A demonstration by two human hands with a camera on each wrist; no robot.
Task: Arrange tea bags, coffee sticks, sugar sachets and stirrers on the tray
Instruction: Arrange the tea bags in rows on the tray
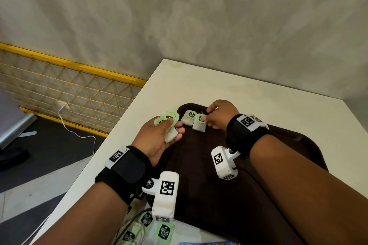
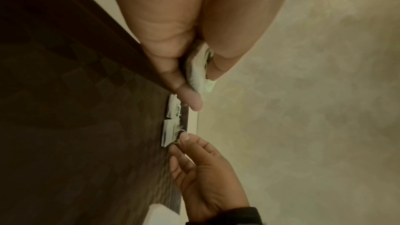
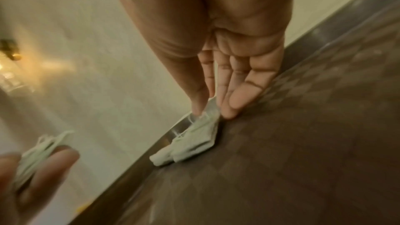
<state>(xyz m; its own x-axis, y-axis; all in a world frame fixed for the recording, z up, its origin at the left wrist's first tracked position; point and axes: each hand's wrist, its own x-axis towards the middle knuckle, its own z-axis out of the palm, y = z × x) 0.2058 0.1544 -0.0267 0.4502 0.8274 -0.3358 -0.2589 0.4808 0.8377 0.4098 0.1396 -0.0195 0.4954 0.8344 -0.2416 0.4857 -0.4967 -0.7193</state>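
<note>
A white table (image 1: 199, 81) carries a dark brown tray (image 1: 209, 175). The left hand (image 1: 159, 137) grips a bunch of tea bags (image 1: 169, 123) over the tray's far left corner. The right hand (image 1: 219, 115) pinches the tag of one of two tea bags (image 1: 194, 122) lying side by side along the tray's far edge. More tea bags (image 1: 157, 228) lie on the table by the near left corner

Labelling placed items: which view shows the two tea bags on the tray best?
Head view. The two white tea bags with green tags lie side by side at the dark brown tray's far end, labels readable, the right hand touching one. Left wrist shows them edge-on and dim; right wrist shows them blurred.
</note>
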